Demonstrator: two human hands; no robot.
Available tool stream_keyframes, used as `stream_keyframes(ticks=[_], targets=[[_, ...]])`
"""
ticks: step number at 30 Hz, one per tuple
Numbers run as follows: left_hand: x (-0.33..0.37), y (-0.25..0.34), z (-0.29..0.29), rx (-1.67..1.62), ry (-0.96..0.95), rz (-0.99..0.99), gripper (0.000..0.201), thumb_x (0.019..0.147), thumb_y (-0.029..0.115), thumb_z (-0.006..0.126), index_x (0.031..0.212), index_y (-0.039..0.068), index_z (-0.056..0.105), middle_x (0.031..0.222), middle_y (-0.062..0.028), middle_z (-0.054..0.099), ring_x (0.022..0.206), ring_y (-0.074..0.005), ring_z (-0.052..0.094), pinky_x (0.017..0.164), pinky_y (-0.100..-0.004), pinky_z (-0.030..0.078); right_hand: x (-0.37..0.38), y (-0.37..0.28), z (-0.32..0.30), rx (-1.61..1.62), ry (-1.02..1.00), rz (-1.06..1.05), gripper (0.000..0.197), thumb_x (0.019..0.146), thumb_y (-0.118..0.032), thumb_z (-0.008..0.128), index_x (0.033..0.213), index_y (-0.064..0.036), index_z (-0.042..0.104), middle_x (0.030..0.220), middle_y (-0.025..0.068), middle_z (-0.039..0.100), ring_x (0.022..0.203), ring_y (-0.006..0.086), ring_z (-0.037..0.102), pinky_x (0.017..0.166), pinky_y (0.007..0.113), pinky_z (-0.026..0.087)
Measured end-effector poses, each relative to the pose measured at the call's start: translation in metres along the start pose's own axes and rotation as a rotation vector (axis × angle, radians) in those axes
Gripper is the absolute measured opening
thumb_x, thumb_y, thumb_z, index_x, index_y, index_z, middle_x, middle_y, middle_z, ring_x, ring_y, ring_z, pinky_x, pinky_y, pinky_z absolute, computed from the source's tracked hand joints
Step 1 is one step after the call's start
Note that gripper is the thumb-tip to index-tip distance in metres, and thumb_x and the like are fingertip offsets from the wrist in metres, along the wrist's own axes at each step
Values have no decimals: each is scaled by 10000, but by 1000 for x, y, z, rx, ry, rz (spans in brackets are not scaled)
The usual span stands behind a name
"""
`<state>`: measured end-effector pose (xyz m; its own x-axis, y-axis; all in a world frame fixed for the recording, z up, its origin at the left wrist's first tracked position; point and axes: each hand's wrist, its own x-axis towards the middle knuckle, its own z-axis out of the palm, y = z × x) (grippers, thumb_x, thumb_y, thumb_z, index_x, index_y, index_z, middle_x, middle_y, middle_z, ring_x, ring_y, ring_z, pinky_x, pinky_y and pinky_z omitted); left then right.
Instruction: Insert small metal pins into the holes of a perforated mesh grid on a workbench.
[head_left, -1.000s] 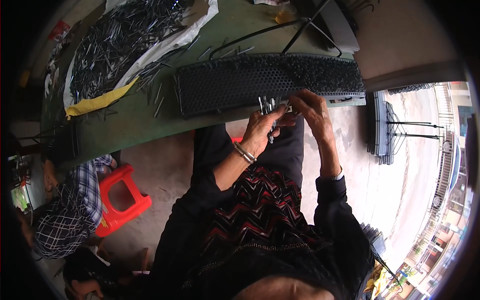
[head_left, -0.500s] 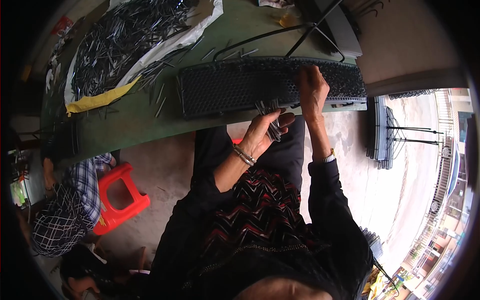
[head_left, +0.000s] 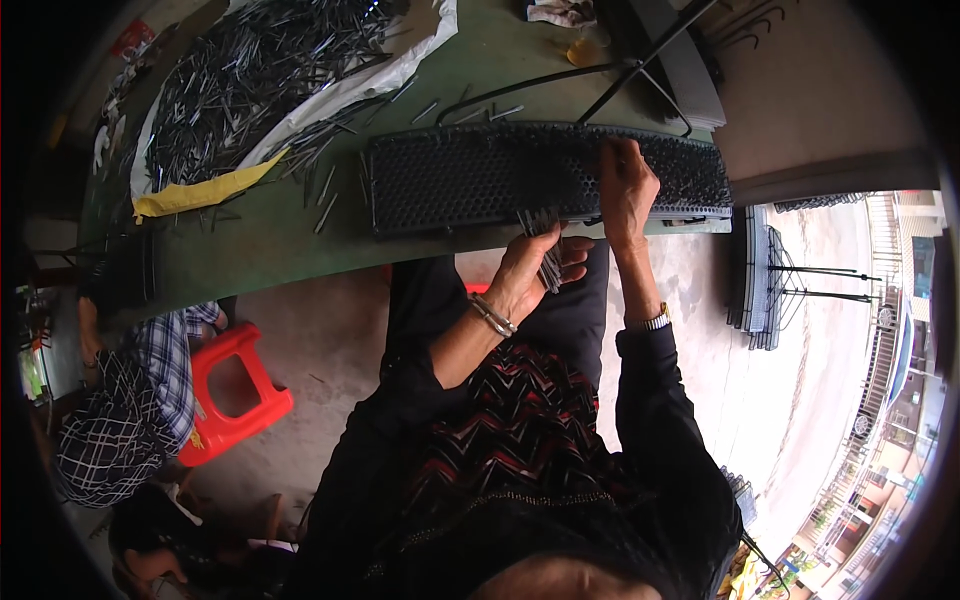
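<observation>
A long black rack (head_left: 440, 185) with a honeycomb of small holes lies along the near edge of the green table, a bent black rod frame (head_left: 603, 95) rising from its far side. Just below its front edge, my left hand (head_left: 518, 275) grips a bundle of thin dark grey strips (head_left: 540, 222), fingers curled round it. My right hand (head_left: 630, 200) is over the rack, right of its middle, with fingertips pinched down against the holes. Whatever those fingertips hold is hidden. The rack's right part looks rougher and fuller than its left.
A white sack (head_left: 330, 105) heaped with similar strips (head_left: 240, 90) spreads over the table's left, more lying loose beside it. An amber glass (head_left: 582, 52) stands at the back. On the floor are a red stool (head_left: 245, 400) at left, near a person in plaid (head_left: 160, 370), and stacked racks (head_left: 757, 280) at right.
The rack and table sit slightly lower in the picture. My right fingers stay at nearly the same place on the rack; the left hand still grips its bundle, fingers slightly shifted.
</observation>
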<state>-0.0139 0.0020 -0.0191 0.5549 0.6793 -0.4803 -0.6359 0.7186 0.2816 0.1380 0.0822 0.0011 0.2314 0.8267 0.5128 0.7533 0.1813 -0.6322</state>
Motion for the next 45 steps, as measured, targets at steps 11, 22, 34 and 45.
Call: stream_keyframes(ticks=[11, 22, 34, 45], targets=[[-5, -1, 2, 80, 64, 83, 143, 927, 188, 562, 988, 59, 564, 858, -105, 638, 716, -152, 599, 603, -301, 494, -2, -12, -2, 40, 10, -12, 64, 876, -78, 583, 901, -35, 623, 706, 100, 639, 646, 196, 649, 591, 293, 485], [-9, 1, 9, 69, 69, 122, 138, 914, 216, 596, 922, 82, 565, 744, -77, 616, 568, -74, 460, 436, -198, 290, 9, -23, -8, -340, -131, -58, 87, 846, -207, 613, 874, -128, 634, 864, 95, 570, 776, 306, 596, 642, 398, 476], [-11, 1, 5, 101, 69, 170, 138, 900, 201, 612, 906, 65, 589, 772, -102, 648, 549, -70, 454, 406, -184, 275, 2, -6, -1, -112, -68, -107, 80, 835, -164, 626, 868, -91, 625, 861, 116, 586, 760, 325, 594, 654, 393, 469], [-10, -2, 10, 129, 106, 197, 155, 881, 194, 636, 925, 50, 601, 769, -101, 646, 512, -79, 476, 396, -191, 282, 15, -4, -12, -196, -175, -232, 70, 837, -131, 610, 873, -71, 614, 840, 121, 564, 782, 338, 579, 665, 409, 463]])
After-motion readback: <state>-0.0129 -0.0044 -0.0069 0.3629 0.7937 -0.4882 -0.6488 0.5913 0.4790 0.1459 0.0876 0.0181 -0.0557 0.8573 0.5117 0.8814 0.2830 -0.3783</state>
